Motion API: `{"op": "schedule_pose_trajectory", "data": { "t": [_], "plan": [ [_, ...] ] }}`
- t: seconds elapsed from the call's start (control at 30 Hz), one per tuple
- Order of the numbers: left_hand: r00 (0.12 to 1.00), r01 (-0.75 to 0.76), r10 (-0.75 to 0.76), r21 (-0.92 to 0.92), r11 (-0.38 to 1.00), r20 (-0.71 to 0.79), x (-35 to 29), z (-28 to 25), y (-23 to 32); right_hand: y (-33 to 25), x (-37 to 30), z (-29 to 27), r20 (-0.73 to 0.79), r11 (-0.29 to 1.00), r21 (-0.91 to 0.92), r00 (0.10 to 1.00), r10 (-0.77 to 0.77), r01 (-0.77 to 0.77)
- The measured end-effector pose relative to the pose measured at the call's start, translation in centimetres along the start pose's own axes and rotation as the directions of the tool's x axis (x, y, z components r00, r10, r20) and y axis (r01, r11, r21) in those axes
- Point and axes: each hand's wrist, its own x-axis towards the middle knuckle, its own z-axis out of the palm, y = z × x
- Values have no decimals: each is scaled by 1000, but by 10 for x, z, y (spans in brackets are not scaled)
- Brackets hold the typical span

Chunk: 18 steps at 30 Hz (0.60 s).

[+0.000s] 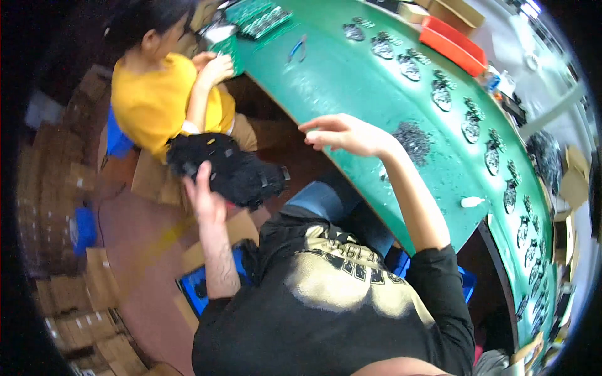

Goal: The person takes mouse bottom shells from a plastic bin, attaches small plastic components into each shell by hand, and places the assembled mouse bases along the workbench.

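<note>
Nearest the camera, a black cloth shirt with a pale gold print [263, 319] fills six o'clock. At nine, the left hand [208, 202] meets a lumpy black mass flecked with small pale bits [235, 170], lying at its one o'clock; whether the fingers close on it, I cannot tell. At one, the right hand [348, 135] is loosely open above the edge of a glossy green tabletop [351, 81]. From that hand, a heap of tiny dark pieces [412, 141] sits at three, a small white bottle [471, 202] at four, a red rectangular bin [453, 47] at two, blue-handled pliers [303, 41] at eleven.
</note>
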Motion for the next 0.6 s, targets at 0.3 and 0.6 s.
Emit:
{"op": "schedule_pose_trajectory", "data": {
  "t": [0.3, 0.6],
  "plan": [
    [764, 273, -368, 252, 928, 529, 129, 207, -133, 59, -147, -32, -808, 968, 234, 536, 245, -89],
    [728, -72, -443, 701, 710, 524, 153, 232, -171, 110, -176, -26, -934, 914, 219, 198, 297, -341]
  ]
}}
